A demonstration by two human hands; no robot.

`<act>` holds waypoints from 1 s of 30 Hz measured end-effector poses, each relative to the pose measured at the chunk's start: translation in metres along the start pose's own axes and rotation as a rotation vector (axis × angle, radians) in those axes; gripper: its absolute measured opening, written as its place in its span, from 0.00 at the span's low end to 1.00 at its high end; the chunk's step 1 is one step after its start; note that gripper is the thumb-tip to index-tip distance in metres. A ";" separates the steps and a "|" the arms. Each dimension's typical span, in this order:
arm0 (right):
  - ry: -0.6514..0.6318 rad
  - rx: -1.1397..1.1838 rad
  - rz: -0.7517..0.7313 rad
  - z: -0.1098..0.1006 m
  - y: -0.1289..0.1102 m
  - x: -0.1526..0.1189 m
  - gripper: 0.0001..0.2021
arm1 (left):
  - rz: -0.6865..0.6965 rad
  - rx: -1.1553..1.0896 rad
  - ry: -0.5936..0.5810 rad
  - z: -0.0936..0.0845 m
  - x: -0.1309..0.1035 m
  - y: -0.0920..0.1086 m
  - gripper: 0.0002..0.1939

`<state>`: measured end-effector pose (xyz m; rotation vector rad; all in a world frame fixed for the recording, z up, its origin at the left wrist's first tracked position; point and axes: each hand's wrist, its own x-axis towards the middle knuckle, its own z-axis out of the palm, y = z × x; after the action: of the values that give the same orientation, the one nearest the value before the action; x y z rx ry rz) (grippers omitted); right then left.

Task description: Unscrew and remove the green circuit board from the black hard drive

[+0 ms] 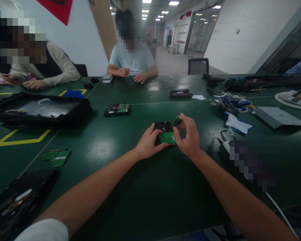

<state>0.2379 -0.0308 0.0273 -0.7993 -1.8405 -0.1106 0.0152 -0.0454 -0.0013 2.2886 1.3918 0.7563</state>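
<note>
A hard drive (167, 136) with a green circuit board lies on the green table in front of me, board side up. My left hand (149, 142) grips its left end, thumb along the near edge and fingers on the far side. In my right hand (189, 135) is a screwdriver (177, 121) with a dark green and yellow handle, pinched between thumb and fingers. The tool is tilted over the right part of the drive. Its tip is too small to make out, so I cannot tell whether it touches a screw.
Another hard drive (117, 109) lies farther left. Loose green circuit boards (57, 157) and a dark casing (22, 197) are at the near left, black trays (40, 108) beyond. On the right are cables (232, 102), a metal box (281, 117) and a power strip. Two people sit across the table.
</note>
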 end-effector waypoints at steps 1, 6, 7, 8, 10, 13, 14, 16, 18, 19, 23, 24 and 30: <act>-0.001 -0.002 0.003 0.000 0.000 0.000 0.35 | 0.003 0.003 0.000 0.000 0.000 0.000 0.33; 0.002 -0.017 0.011 0.000 0.002 -0.001 0.36 | 0.014 0.009 -0.001 -0.001 -0.001 0.001 0.32; -0.001 -0.017 0.006 -0.001 0.001 -0.001 0.36 | 0.015 0.009 0.002 -0.001 -0.001 0.001 0.32; -0.006 -0.014 0.002 -0.001 0.001 -0.001 0.35 | 0.014 0.007 0.006 -0.001 0.000 0.001 0.32; -0.022 -0.007 0.000 0.000 0.000 -0.001 0.35 | 0.013 0.004 0.007 0.000 0.000 0.001 0.32; -0.039 -0.002 0.003 0.000 -0.002 -0.001 0.36 | 0.014 0.003 0.006 0.000 0.000 0.001 0.32; -0.036 -0.004 0.004 0.000 -0.002 -0.001 0.35 | 0.015 0.002 0.006 0.001 0.000 0.000 0.32; -0.023 -0.006 0.004 0.000 -0.001 0.000 0.35 | 0.013 -0.002 0.007 0.001 0.000 0.000 0.32; -0.017 -0.009 0.001 0.000 0.000 0.000 0.35 | 0.008 -0.005 0.009 0.001 0.000 -0.001 0.32; -0.018 -0.011 -0.001 0.000 0.000 0.000 0.35 | 0.008 -0.005 0.009 0.001 0.000 -0.001 0.33; -0.018 -0.002 -0.003 0.000 0.000 -0.001 0.36 | 0.017 0.000 0.011 0.001 -0.001 0.000 0.32; -0.019 0.000 0.000 0.000 0.000 -0.001 0.36 | 0.018 0.002 0.010 0.001 -0.001 0.001 0.32; -0.026 0.000 0.028 0.000 0.000 -0.002 0.36 | 0.027 0.021 0.006 0.000 -0.002 0.001 0.32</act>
<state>0.2378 -0.0315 0.0258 -0.8303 -1.8530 -0.0825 0.0153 -0.0473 -0.0009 2.3278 1.3806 0.7603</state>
